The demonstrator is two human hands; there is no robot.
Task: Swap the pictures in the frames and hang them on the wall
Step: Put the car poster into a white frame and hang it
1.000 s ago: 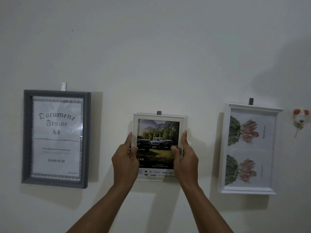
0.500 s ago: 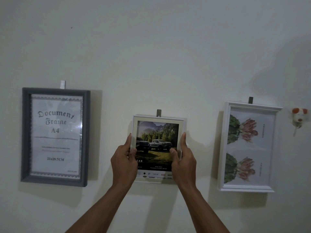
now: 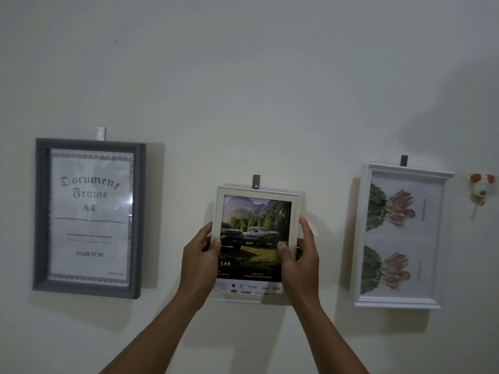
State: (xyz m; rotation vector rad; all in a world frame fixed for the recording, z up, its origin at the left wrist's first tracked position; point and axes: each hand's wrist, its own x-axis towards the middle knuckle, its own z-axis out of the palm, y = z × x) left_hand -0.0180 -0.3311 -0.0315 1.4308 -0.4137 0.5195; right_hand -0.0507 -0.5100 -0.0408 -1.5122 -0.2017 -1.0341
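Pale plain wall (image 3: 243, 76), dim light.

Far left: dark grey rectangular frame (image 3: 40, 217), upright, with a small white tab (image 3: 101, 133) showing above its top edge. Behind its glass is a white sheet (image 3: 90, 238) printed "Document Frame A4" and "21x29.7CM". It is well apart from both hands.

Centre: left hand (image 3: 201, 255) grips the left edge of the small white rectangular frame (image 3: 259, 190) — thumb on the front at the lower left, fingers curled behind the edge. The frame is upright against the wall, its top edge meeting a small dark hook (image 3: 255, 181); cannot tell whether it hangs from the hook. Inside is a glossy print (image 3: 256, 211) of two pickup trucks on grass before forest and mountains, with a white strip of logos along the bottom. Right hand (image 3: 301, 255) grips the right edge — thumb on the front, index finger lying up along the side, other fingers behind.

Right: larger white moulded frame (image 3: 363, 238), upright, a second dark hook (image 3: 404, 160) at its top. Its paper print (image 3: 405, 233) shows two green-and-pink plants, one above the other.

Far right, near that frame's upper corner: small orange-and-white ornament (image 3: 482, 184) on the wall, blurred.
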